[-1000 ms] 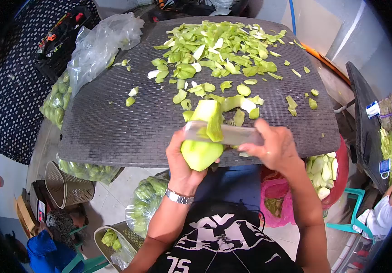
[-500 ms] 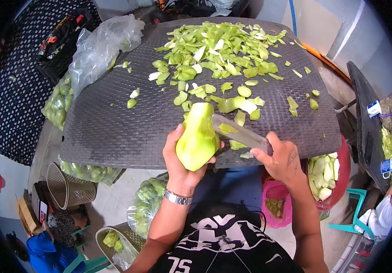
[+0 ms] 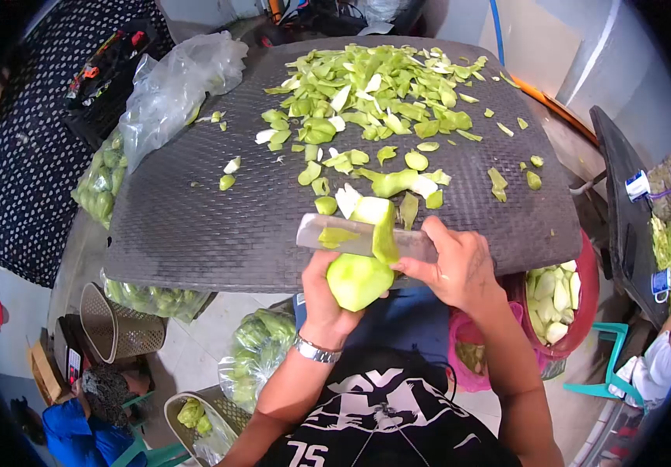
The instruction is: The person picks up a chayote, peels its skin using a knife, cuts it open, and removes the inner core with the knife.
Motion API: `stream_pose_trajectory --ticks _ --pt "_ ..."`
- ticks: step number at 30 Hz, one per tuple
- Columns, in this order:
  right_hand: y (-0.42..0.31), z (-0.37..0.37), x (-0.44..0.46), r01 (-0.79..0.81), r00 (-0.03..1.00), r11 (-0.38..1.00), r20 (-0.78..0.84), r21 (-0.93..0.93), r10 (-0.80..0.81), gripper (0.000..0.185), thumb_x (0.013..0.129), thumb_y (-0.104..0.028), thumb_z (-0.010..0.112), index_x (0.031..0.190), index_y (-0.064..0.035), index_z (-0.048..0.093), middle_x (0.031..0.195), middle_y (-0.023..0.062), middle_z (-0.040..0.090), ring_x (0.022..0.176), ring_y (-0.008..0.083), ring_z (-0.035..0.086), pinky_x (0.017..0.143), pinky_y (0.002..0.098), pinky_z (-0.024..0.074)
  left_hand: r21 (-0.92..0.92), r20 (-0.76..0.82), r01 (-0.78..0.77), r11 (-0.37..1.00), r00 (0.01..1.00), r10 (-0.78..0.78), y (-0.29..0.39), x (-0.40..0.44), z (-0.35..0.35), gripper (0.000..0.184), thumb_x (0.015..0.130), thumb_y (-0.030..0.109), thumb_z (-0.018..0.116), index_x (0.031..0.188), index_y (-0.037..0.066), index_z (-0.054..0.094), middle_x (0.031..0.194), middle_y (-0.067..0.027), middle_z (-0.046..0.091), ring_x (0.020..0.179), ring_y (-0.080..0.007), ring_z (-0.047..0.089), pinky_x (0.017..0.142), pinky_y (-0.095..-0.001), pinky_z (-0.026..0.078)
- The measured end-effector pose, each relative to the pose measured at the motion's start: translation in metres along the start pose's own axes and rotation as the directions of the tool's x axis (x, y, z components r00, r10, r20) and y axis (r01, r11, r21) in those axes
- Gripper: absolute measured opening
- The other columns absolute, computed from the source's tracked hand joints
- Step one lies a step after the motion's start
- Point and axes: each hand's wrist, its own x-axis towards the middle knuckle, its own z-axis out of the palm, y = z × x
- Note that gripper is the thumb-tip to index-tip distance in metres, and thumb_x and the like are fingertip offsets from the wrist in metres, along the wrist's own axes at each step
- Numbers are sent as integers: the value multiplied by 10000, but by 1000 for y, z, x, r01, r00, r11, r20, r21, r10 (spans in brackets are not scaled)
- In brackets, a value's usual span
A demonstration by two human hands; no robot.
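Note:
My left hand (image 3: pixel 324 300), with a metal watch at the wrist, is wrapped round a pale green chayote (image 3: pixel 357 284) over the table's near edge. The chayote's lower end bulges toward me. My right hand (image 3: pixel 460 268) grips a broad-bladed knife (image 3: pixel 365 244), its handle mostly hidden in the fingers. The blade lies crosswise over the chayote's upper part, pointing left. A long green strip of peel (image 3: pixel 384 237) hangs over the blade near my right thumb, and a smaller scrap clings to the blade's flat.
A heap of green peelings (image 3: pixel 382 86) covers the far part of the dark woven table (image 3: pixel 195 226). A red tub (image 3: pixel 591 292) of peeled pieces stands at right, beside a pink bag (image 3: pixel 479 373). Bags of chayotes (image 3: pixel 253 354) and a basket (image 3: pixel 121 319) are at left. People sit at both sides.
The knife has swept left across the chayote, and a long peel strip now hangs over the blade. My left hand and the chayote have shifted slightly right and toward me.

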Motion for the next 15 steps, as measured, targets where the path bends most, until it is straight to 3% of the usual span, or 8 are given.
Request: stream_pose_trajectory --ticks 3,4,5,6,9,10,12,15 --pt "25 -5 9 -114 993 993 11 -24 114 629 914 -637 710 922 -15 617 718 229 671 698 436 709 628 513 536 -15 87 59 998 995 -58 8 -6 -4 640 976 518 542 1413 51 561 1211 -181 708 925 -423 736 534 -450 614" --pt "65 -3 9 -217 976 976 -19 -27 217 655 933 -643 679 899 9 627 736 248 665 721 441 699 654 506 528 -51 119 81 995 990 -75 13 -12 -5 666 970 530 550 1427 46 554 1221 -186 705 921 -432 735 529 -442 612" --pt "68 -14 16 -385 922 923 27 -4 385 611 974 -579 659 877 22 614 737 246 635 690 412 593 646 491 500 -84 161 100 991 983 -86 19 -14 -3 693 964 543 558 1441 41 547 1230 -190 702 917 -441 734 525 -434 611" --pt "72 -24 23 -542 838 840 73 3 541 574 1015 -515 640 856 35 601 739 243 605 659 383 487 638 475 473 -157 195 111 981 978 -79 22 -15 0 625 991 491 564 1405 23 577 1191 -205 703 920 -433 742 611 -436 655" --pt "65 -21 20 -596 798 802 136 35 587 591 1031 -502 623 800 41 604 720 234 571 645 313 445 630 463 450 -154 70 49 987 997 -38 24 -6 4 644 1009 552 543 1391 37 598 1199 -183 707 1003 -396 730 769 -503 642" --pt "59 -21 20 -599 797 799 144 54 587 614 1016 -534 628 820 47 618 716 242 587 677 358 516 654 471 469 -148 35 17 989 999 -12 25 -3 5 613 1019 558 553 1375 62 621 1205 -147 714 1064 -348 716 888 -549 596" --pt "37 -24 23 -594 801 799 162 94 576 669 986 -598 638 861 59 647 709 257 618 739 448 660 703 488 507 -107 1 -35 994 999 35 26 10 3 632 1025 566 537 1402 63 601 1243 -162 703 1067 -340 709 923 -515 593" --pt "1 -23 11 -411 909 850 210 329 359 620 951 -567 719 891 43 627 654 226 607 683 437 686 627 491 512 -25 -52 -58 998 997 57 28 5 13 631 1025 545 542 1418 52 582 1257 -180 699 1078 -348 704 966 -493 582"
